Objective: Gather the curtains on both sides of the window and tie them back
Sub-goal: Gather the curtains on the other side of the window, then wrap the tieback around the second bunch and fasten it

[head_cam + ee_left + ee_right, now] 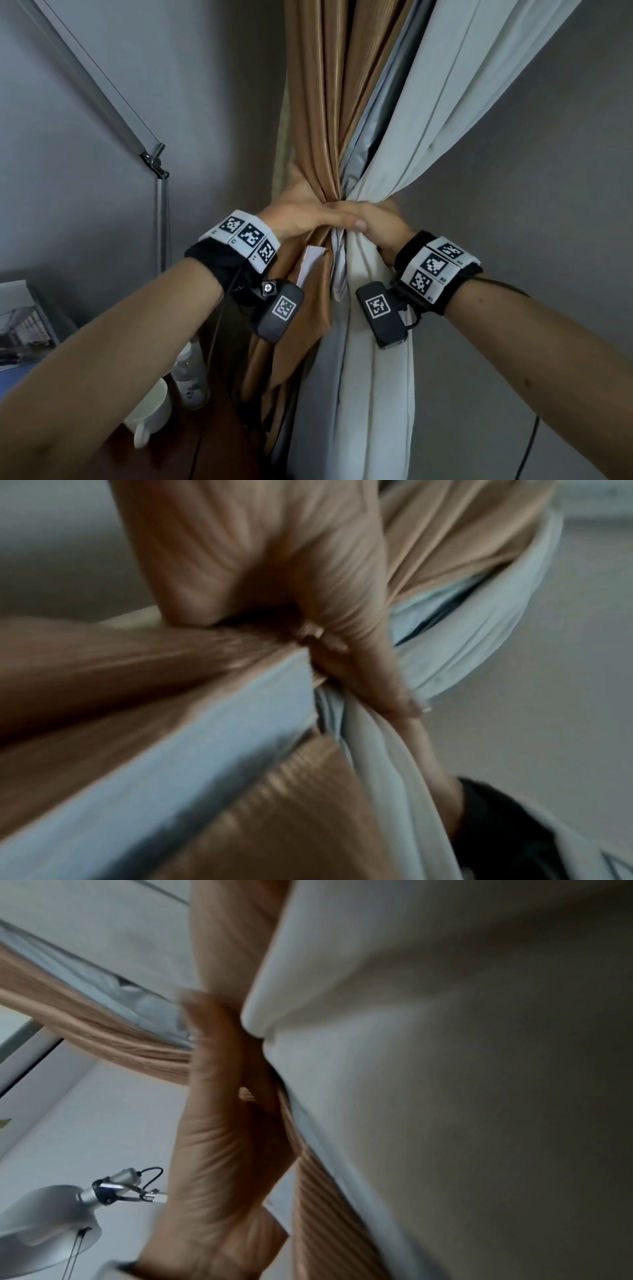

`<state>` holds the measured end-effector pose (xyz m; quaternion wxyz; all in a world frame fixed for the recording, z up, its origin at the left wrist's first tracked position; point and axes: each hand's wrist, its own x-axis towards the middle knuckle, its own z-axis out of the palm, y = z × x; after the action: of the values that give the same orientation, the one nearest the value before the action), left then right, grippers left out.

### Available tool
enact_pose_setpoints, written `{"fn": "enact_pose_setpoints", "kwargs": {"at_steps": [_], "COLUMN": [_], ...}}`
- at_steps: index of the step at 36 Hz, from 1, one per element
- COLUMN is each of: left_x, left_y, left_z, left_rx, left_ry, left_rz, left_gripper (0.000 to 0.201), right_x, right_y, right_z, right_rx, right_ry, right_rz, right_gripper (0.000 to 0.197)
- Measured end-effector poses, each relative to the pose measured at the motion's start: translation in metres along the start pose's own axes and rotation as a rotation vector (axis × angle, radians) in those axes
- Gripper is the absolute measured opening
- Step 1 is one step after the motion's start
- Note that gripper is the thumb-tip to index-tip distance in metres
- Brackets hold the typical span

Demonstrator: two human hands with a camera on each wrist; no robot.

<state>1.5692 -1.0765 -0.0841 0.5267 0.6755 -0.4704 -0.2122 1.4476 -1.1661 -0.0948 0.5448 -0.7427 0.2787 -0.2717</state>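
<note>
A brown satin curtain (pixel 318 102) and its pale grey lining (pixel 428 102) hang gathered into one bundle, pinched to a narrow waist in the head view. My left hand (pixel 301 216) wraps that waist from the left, its thumb stretched over the front. My right hand (pixel 380 226) grips the same waist from the right, partly under the left thumb. The left wrist view shows brown folds (pixel 103 674) and pale lining (pixel 479 631) squeezed together. In the right wrist view the lining (pixel 445 1069) fills most of the picture beside brown fabric (pixel 232 934). The fingers behind the bundle are hidden.
A grey desk lamp arm (pixel 102 89) slants at the left, its shade (pixel 44 1218) low in the right wrist view. Below my left forearm stand a white cup (pixel 150 414) and a clear bottle (pixel 190 377) on a dark table (pixel 212 455). A black cable (pixel 527 445) hangs at the right wall.
</note>
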Motion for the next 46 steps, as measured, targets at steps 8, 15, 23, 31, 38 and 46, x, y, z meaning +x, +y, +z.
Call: {"fn": "enact_pose_setpoints", "kwargs": {"at_steps": [8,15,23,31,38,46], "left_x": [0.008,0.014,0.035,0.039,0.031,0.030], "left_y": [0.011,0.013,0.000,-0.005,0.012,0.018], "left_z": [0.010,0.018,0.037,0.041,0.041,0.049], "left_rx": [-0.183,-0.286,-0.355,-0.348,-0.367,-0.345], "left_ry": [-0.134,-0.034,0.023,-0.070,0.215,0.254], "left_rz": [-0.006,-0.023,-0.080,-0.161,-0.133,-0.106], "left_gripper": [0.095,0.049,0.079,0.078,0.075,0.052], "right_x": [-0.002,0.002,0.045,-0.022,-0.052,-0.062], "right_y": [0.003,-0.003,0.021,-0.021,-0.015,0.010], "right_z": [-0.004,-0.006,-0.017,-0.009,-0.001,0.001], "right_rx": [-0.117,-0.207,-0.639,-0.961,-0.826,-0.727], "right_ry": [-0.113,-0.167,-0.089,0.122,0.624,0.045], "right_rz": [-0.071,-0.136,0.035,0.234,-0.245,-0.184], "right_gripper": [0.029,0.057,0.112,0.147,0.074,0.025]}}
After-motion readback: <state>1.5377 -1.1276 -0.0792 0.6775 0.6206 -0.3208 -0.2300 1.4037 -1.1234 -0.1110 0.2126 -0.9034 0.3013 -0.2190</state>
